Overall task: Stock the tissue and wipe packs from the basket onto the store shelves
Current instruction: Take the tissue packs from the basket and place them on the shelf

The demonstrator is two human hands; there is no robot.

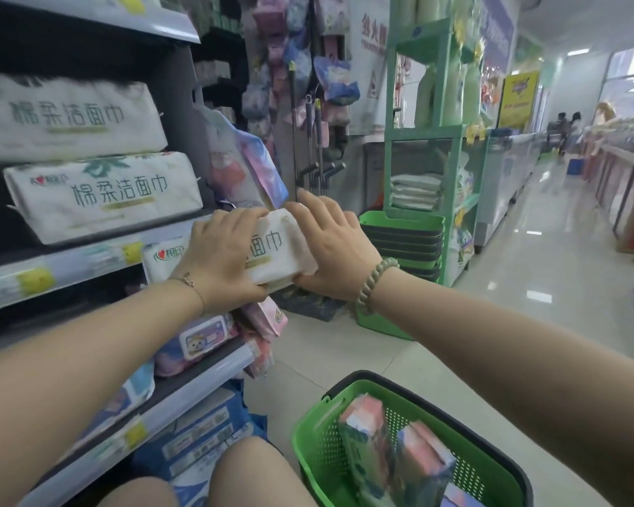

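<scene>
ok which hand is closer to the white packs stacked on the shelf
Left. The left hand grips the held pack at its shelf-side end, just right of the stacked packs; the right hand holds its far end, further away.

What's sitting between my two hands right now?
A white tissue pack, gripped by both the left hand and the right hand, as the head view shows.

The white pack (271,250) is showing dark green lettering — the basket (315,444) is showing bright green, hole-dotted walls and a black rim.
</scene>
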